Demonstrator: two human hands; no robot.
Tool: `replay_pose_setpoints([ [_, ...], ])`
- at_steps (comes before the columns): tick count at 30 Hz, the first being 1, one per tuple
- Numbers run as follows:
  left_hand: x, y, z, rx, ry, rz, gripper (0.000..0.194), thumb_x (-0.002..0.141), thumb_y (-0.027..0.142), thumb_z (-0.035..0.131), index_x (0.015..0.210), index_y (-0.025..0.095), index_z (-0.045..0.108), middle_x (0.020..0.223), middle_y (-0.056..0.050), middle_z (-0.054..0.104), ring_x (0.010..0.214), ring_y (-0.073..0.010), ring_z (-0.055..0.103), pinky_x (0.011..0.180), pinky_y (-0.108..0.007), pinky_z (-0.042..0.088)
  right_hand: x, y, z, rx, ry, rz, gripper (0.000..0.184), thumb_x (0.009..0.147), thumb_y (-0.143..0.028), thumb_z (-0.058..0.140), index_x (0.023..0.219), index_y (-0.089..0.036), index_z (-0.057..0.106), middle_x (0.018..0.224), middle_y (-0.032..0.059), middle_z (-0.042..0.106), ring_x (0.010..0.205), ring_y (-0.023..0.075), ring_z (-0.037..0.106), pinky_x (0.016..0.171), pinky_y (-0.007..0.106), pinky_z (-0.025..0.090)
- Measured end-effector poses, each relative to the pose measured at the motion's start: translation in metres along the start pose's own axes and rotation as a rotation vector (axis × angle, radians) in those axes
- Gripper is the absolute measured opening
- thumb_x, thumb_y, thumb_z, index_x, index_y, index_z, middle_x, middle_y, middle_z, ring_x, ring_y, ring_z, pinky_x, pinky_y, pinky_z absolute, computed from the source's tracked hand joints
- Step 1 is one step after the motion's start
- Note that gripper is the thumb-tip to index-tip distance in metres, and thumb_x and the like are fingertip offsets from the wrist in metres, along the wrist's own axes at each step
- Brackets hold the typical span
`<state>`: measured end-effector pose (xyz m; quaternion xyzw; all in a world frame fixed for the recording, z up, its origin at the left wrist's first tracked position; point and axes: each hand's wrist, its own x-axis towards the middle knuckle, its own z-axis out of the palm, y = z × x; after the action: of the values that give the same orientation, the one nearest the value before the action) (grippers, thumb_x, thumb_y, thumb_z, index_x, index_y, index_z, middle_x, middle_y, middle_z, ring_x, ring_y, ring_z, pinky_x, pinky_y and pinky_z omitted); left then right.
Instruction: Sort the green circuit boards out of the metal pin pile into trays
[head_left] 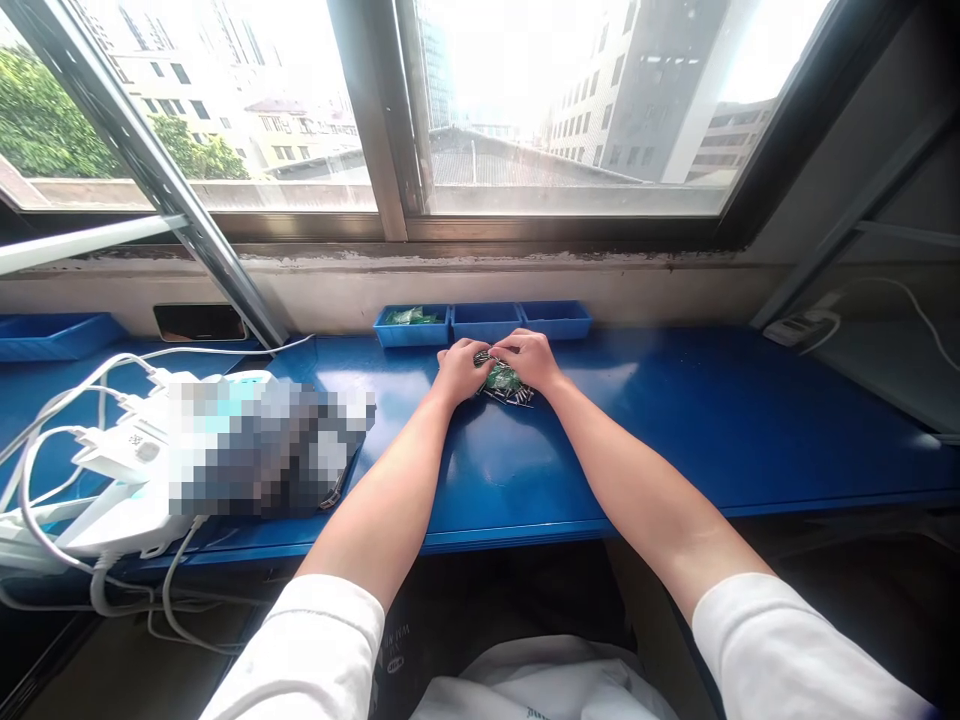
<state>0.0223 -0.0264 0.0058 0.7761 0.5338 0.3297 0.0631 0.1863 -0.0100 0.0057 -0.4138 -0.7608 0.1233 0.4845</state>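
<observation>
On your left, a power strip (105,525) crowded with chargers (124,450) and looping cables (98,585) took up the table (712,420), with some blurred items (262,450) beside it, near your left forearm. A phone (200,322) leaned by the wall, next to a blue tray (64,340). Just beyond your hands stood three bins in a row: the left bin (416,336) held green packets (411,316), and the middle bin (480,328) and right bin (562,328) followed.

The pins (517,396) lay heaped between your left hand (463,372) and right hand (532,360), with a green piece (502,377) among them. Your fingers curled in from both sides; whether either hand pinched a pin, you could not tell.

The table's front edge ran well back under your forearms. Bare surface stretched to your right, as far as the slanted post (810,265).
</observation>
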Motion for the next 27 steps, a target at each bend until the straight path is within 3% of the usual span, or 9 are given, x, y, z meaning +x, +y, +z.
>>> replay_pose_setpoints([
  [5, 0.0012, -0.0008, 0.0015, -0.045, 0.001, 0.070, 0.023, 0.084, 0.032, 0.056, 0.102, 0.024, 0.068, 0.103, -0.004, 0.067, 0.100, -0.0201, 0.060, 0.093, -0.034, 0.038, 0.0001, -0.0037, 0.0032, 0.252, 0.020, 0.165, 0.021, 0.076, -0.038, 0.069, 0.075, -0.018, 0.072, 0.070, 0.0019, 0.068, 0.066, 0.0167, 0.062, 0.062, 0.026, 0.047],
  [9, 0.0041, -0.0057, 0.0046, -0.118, 0.087, 0.096, 0.019, 0.086, 0.029, 0.054, 0.092, 0.023, 0.071, 0.092, -0.002, 0.069, 0.089, -0.0167, 0.062, 0.088, -0.029, 0.042, 0.0011, 0.0012, 0.0060, 0.402, -0.016, 0.271, 0.027, 0.073, -0.042, 0.069, 0.074, -0.016, 0.069, 0.064, 0.0034, 0.066, 0.057, 0.0163, 0.059, 0.053, 0.026, 0.047],
  [15, 0.0044, -0.0084, 0.0034, -0.072, 0.137, 0.079, 0.023, 0.087, 0.026, 0.051, 0.091, 0.023, 0.073, 0.088, -0.003, 0.070, 0.086, -0.0174, 0.063, 0.084, -0.029, 0.044, -0.0013, 0.0053, 0.0087, 0.267, 0.028, 0.184, 0.016, 0.072, -0.031, 0.066, 0.081, -0.018, 0.069, 0.078, 0.0032, 0.069, 0.072, 0.0179, 0.064, 0.070, 0.029, 0.051],
  [21, 0.0038, -0.0083, 0.0013, -0.019, 0.114, 0.034, 0.024, 0.086, 0.023, 0.050, 0.089, 0.024, 0.073, 0.087, -0.002, 0.071, 0.087, -0.0178, 0.063, 0.084, -0.030, 0.043, -0.0030, -0.0015, 0.0050, 0.297, -0.002, 0.168, 0.021, 0.071, -0.034, 0.067, 0.082, -0.016, 0.071, 0.078, 0.0044, 0.069, 0.067, 0.0171, 0.061, 0.063, 0.027, 0.050],
  [27, 0.0026, -0.0060, 0.0001, 0.016, 0.076, -0.008, 0.026, 0.088, 0.028, 0.047, 0.096, 0.026, 0.071, 0.096, -0.002, 0.070, 0.096, -0.0193, 0.061, 0.090, -0.033, 0.041, -0.0036, 0.0004, 0.0039, 0.357, -0.018, 0.213, 0.023, 0.070, -0.035, 0.068, 0.083, -0.017, 0.072, 0.080, 0.0042, 0.070, 0.071, 0.0187, 0.063, 0.066, 0.028, 0.051],
])
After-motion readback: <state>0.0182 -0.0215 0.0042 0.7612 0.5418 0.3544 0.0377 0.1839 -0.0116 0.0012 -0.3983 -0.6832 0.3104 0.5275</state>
